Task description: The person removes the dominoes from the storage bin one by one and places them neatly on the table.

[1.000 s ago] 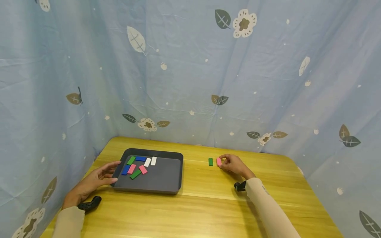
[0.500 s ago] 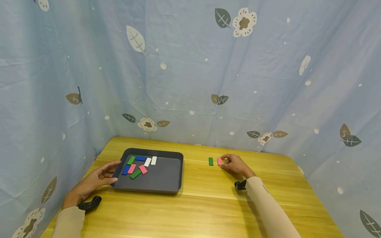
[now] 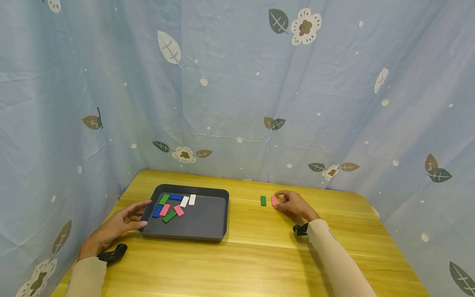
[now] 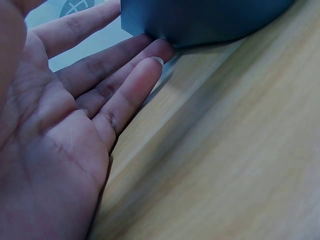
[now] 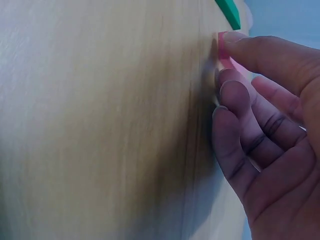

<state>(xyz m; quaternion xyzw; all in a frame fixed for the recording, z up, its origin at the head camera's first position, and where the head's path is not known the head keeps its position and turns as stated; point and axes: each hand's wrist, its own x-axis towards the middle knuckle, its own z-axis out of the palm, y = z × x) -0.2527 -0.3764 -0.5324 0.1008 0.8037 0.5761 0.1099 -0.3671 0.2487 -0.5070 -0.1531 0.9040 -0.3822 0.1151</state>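
Observation:
On the right half of the table, my right hand (image 3: 294, 205) pinches a small pink block (image 3: 274, 201) by its ends, between thumb and fingers. The block lies flat; in the right wrist view the thumb covers part of the pink block (image 5: 222, 47). Just left of it, a little apart, lies a green block (image 3: 263, 201). My left hand (image 3: 118, 226) touches the left side of a dark grey tray (image 3: 208, 218) with fairly straight fingers. In the left wrist view the fingertips meet the tray's outer wall (image 4: 200, 22), and the palm (image 4: 50, 165) faces the camera.
Inside the tray, toward its left, lie several blocks: white (image 3: 192, 200), blue (image 3: 176, 197), green (image 3: 169, 216) and pink (image 3: 179, 210). The wooden table (image 3: 208, 268) meets a patterned blue curtain (image 3: 237, 103) at the back and sides.
The pink block and my right hand have shifted very slightly to the right, away from the green block. My left hand and the tray stay put.

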